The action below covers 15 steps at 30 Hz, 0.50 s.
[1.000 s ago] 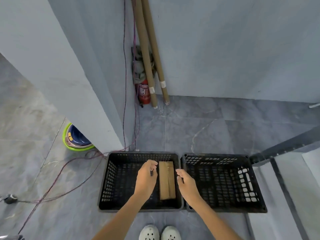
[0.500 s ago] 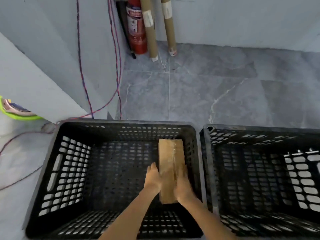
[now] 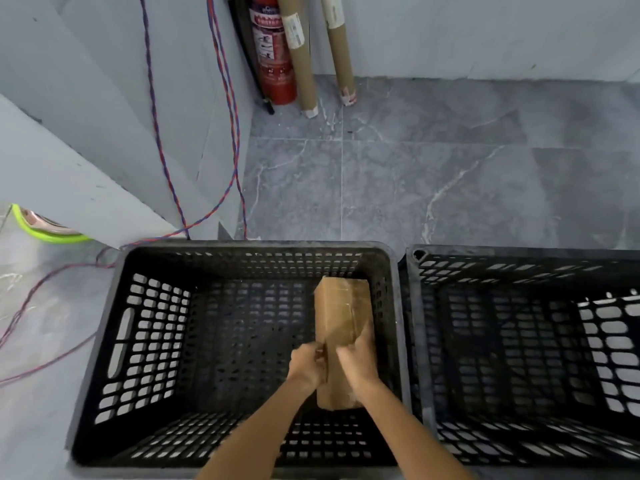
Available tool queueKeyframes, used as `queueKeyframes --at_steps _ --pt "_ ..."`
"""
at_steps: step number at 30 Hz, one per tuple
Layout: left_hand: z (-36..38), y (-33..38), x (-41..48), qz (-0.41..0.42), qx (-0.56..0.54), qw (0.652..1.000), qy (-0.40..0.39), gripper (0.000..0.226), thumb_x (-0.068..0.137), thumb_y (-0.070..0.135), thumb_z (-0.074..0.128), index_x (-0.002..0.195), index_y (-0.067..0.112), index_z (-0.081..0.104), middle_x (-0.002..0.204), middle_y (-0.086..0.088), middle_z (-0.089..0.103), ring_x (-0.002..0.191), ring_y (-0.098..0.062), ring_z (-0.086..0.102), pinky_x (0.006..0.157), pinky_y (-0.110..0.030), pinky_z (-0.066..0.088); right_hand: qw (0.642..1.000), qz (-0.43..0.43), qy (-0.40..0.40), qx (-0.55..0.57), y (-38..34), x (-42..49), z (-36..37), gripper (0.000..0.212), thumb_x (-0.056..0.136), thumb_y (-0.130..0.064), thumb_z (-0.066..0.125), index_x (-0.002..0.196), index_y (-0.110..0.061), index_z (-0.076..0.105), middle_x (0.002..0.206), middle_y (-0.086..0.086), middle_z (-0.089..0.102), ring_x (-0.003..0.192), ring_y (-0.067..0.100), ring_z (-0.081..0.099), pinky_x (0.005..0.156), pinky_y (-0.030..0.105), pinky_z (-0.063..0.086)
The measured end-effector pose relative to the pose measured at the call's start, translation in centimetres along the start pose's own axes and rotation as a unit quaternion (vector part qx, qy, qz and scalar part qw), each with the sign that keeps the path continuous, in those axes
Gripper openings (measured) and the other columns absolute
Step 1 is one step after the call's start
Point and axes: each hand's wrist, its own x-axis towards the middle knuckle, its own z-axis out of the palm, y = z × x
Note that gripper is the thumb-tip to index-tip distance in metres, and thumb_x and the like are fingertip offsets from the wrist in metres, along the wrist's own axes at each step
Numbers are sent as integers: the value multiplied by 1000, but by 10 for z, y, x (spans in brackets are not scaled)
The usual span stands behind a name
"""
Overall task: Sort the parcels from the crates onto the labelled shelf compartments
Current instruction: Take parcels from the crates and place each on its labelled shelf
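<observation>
A long brown cardboard parcel (image 3: 341,313) wrapped in clear tape lies in the right part of the left black crate (image 3: 145,341). My left hand (image 3: 306,363) grips the parcel's left edge with curled fingers. My right hand (image 3: 358,358) grips its top and right side. Both hands are down inside the crate. Beside it on the right stands a second black crate (image 3: 519,341) with no parcel visible in it. No shelf is in view.
A red fire extinguisher (image 3: 272,50) and two cardboard tubes (image 3: 299,53) lean in the corner ahead. Red-blue cables (image 3: 228,109) hang down the grey wall and trail over the floor at left. A green-rimmed round object (image 3: 41,226) sits behind the wall corner.
I have bent down closer to the crates. Both hands went from hovering beside the parcel to gripping it on either side; its near end looks slightly raised.
</observation>
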Motion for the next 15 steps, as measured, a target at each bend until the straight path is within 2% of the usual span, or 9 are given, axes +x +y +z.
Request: queueKeyframes --at_steps 2,4,6,9,11,13,15 --pt "-5 10 -17 -29 -1 999 -30 32 93 7 50 124 4 57 121 -12 61 107 -25 60 94 -29 48 997 41 -41 -41 -7 -14 2 73 90 -8 49 151 -17 11 149 11 34 132 25 40 109 35 36" --pt "-8 20 -22 -61 -2 996 -69 42 96 9 46 138 5 41 134 -13 51 117 -24 52 96 -26 43 992 66 -27 -105 -6 -20 -1 55 94 -13 45 146 -6 27 142 14 42 119 24 50 97 31 44" --pt "-7 18 -15 -59 11 996 -67 55 93 10 51 144 8 29 140 -13 44 126 -26 46 100 -28 42 986 79 0 -148 7 -11 -7 57 94 -12 45 147 -3 24 141 17 41 123 26 49 100 31 44" --pt "-2 5 0 -72 25 996 -45 66 87 14 55 146 12 25 143 -11 39 127 -27 43 102 -35 43 980 96 -42 -171 27 0 -8 56 95 -14 44 146 -8 24 136 13 47 121 26 51 97 30 45" --pt "7 -6 10 -91 1 994 -67 69 88 19 55 147 14 21 144 -10 38 129 -26 41 105 -34 40 982 104 -67 -142 37 5 -4 52 98 -20 43 145 -9 25 136 12 48 122 26 50 96 29 43" --pt "13 -12 10 -99 -32 991 -79 61 90 21 55 143 11 25 135 -9 46 121 -22 47 102 -33 42 988 109 -49 -96 47 16 1 57 98 -21 45 148 -10 20 144 12 41 130 27 43 107 35 37" --pt "15 -19 12 -89 -32 994 -53 49 91 18 53 134 8 31 126 -11 51 110 -22 52 93 -30 46 993 86 -29 -75 55 20 7 54 95 -14 48 145 -15 28 141 12 44 127 26 45 108 41 38"
